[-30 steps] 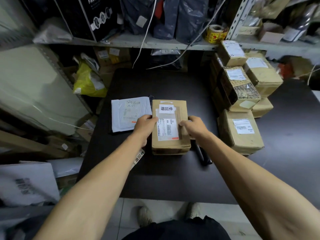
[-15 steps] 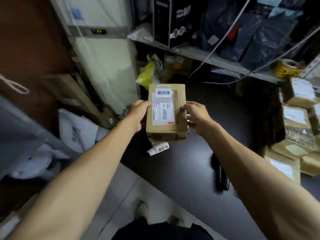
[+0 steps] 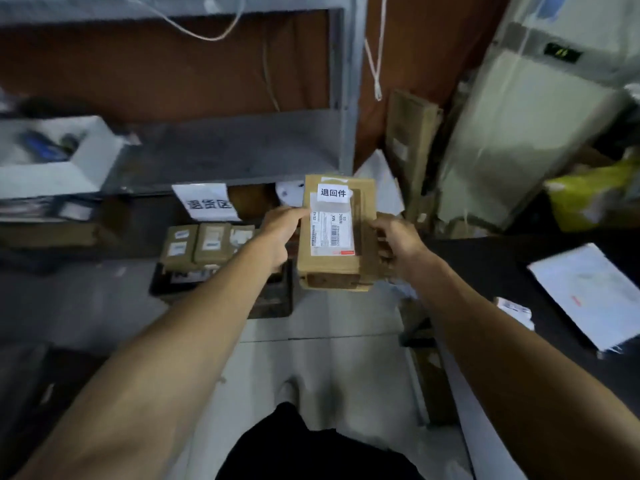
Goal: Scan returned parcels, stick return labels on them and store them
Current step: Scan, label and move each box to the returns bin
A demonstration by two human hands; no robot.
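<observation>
Left hand: the left hand [image 3: 281,233] grips the left side of the cardboard parcel [image 3: 337,233], thumb laid on the top face at the edge of the shipping label [image 3: 330,233], fingers hidden under and behind the box.
Right hand: the right hand [image 3: 398,242] holds the right side of the same parcel, fingers curled round its edge.
Parcel: held in the air between both hands over the pale floor, top face toward the camera, long axis running away from the person.
Return label: a white sticker [image 3: 333,192] with printed characters sits on the far end of the top face, above the shipping label; the sticking step looks done.
Store: a dark crate [image 3: 270,299] on the floor beneath the grey metal shelf [image 3: 225,150] already holds several brown parcels [image 3: 204,244]; a white paper sign [image 3: 206,201] hangs from the shelf edge above it.
Key relation: the crate lies low and to the left of the held parcel, nearer the left hand, so the likely next move carries the box leftward and down.
Table: the black table [image 3: 512,268] to the right carries a white mailer [image 3: 588,296].
</observation>
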